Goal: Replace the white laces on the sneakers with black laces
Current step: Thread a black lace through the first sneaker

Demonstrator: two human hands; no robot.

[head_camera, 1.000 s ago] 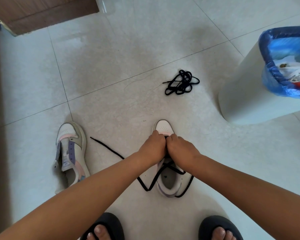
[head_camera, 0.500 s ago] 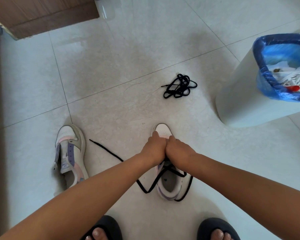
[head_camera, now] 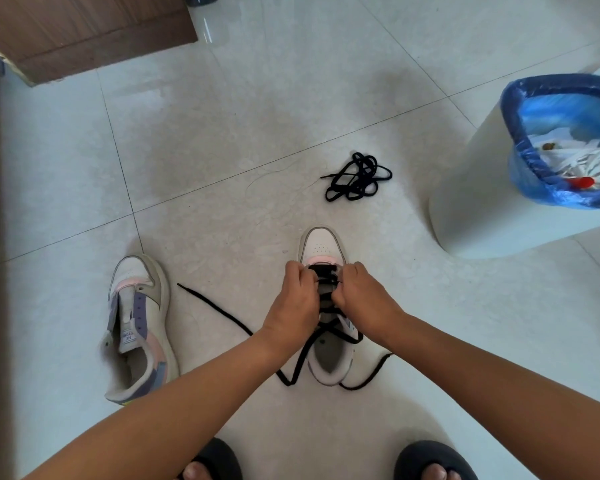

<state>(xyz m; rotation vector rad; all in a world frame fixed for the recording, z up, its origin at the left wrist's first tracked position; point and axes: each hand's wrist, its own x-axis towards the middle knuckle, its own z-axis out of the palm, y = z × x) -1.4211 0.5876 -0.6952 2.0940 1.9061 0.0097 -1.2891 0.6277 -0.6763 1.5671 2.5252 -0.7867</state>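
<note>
Head view, lacing stage. We see the white low-top sneaker with pink trim [head_camera: 323, 251] standing on the pale tiled floor [head_camera: 222, 150], toe pointing to the far side, with the flat black lace [head_camera: 323, 275] already crossing its eyelets nearest the toe. The left hand [head_camera: 297, 306] and the right hand [head_camera: 361, 296] sit on either side of the eyelet rows, each with fingers curled and pinching a part of that lace close to the shoe; the exact strand under each fingertip is hidden. Both loose ends trail on the floor: one runs far out to the left, the other loops round the heel on the right. We judge the step in hand to be drawing the lower crossings snug on this first shoe. The next move, in our judgement, calls for picking up a free end and feeding its tip through the next open eyelet nearer the ankle, keeping the lace flat. The second white sneaker with purple and pink panels [head_camera: 137, 327] lies to the left, unlaced. Its lace, a bundled black shoelace [head_camera: 357, 176], waits on the floor on the far side. The removed white laces [head_camera: 589, 161] lie in the white bin with a blue liner [head_camera: 482, 202] at right
</note>
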